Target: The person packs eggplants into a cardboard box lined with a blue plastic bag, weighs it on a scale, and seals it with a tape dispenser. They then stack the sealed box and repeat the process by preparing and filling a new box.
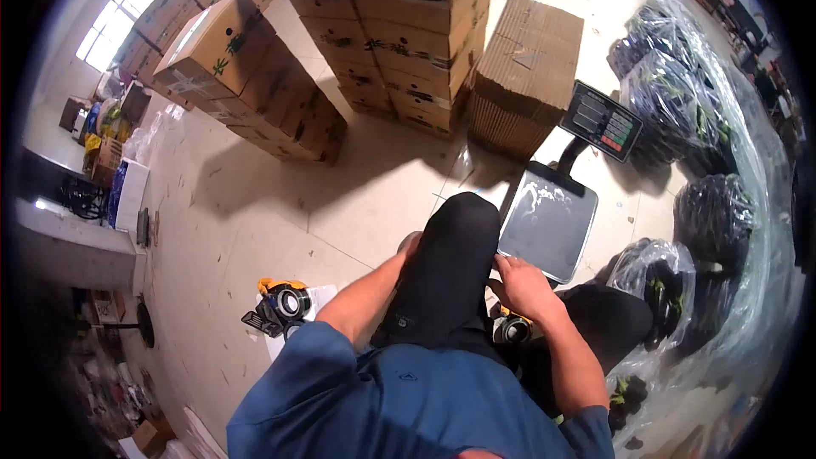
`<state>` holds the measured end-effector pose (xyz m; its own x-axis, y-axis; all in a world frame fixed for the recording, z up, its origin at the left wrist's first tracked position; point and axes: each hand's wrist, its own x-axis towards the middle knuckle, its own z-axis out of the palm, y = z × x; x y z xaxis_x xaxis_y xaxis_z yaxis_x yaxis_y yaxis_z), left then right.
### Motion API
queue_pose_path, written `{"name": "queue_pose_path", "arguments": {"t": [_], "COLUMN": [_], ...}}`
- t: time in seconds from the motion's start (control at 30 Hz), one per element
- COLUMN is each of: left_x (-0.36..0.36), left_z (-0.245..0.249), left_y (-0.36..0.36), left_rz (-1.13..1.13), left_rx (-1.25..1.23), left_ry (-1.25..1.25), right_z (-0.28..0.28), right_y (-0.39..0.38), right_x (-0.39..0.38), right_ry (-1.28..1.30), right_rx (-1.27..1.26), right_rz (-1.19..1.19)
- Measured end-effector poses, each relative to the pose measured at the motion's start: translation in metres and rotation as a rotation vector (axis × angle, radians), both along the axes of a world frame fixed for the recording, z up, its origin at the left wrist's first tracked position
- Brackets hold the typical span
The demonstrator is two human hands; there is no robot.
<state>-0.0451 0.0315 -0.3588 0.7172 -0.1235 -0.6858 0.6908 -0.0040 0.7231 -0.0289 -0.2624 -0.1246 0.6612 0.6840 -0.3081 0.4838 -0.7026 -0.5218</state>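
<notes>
Pale tiled floor point(255, 204) is spreading across a storeroom where a person in a blue shirt is sitting with one black-trousered knee point(455, 238) raised. Nearest, what looks like a yellow-and-black tape dispenser point(512, 327) is lying between the legs, just under the right hand point(523, 285). That hand is resting on the inner thigh, its grip loose, fingers bent and holding nothing visible. The left hand point(410, 244) is reaching round the left side of the knee. It is mostly hidden, so its grip cannot be told. A second tape dispenser point(285, 299) is sitting on white paper point(321, 296) at left, apart from both hands. Taking up the near one cleanly is probably asking for a straight drop onto its handle, not a drag against the trouser leg. Just beyond the knee a weighing scale point(548, 221) is standing. Bagged dark goods point(680, 93) are piling up at right, and stacked cardboard boxes point(399, 25) are rising at the far side.
</notes>
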Motion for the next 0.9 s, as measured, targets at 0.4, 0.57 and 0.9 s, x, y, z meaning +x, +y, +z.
{"name": "queue_pose_path", "arguments": {"t": [0.4, 0.57, 0.9], "left_x": [0.008, 0.102, 0.229], "left_z": [0.101, 0.226, 0.516], "left_y": [0.001, 0.022, 0.081], "left_rz": [-0.103, 0.212, 0.739], "left_rx": [0.531, 0.445, 0.611], "left_ry": [-0.134, -0.707, -1.305], "right_z": [0.014, 0.028, 0.022], "right_y": [-0.047, -0.059, -0.067], "right_x": [-0.050, -0.056, -0.042], "right_ry": [-0.096, -0.082, -0.101], "right_rx": [0.051, 0.057, 0.167], "right_rz": [-0.046, -0.050, -0.156]}}
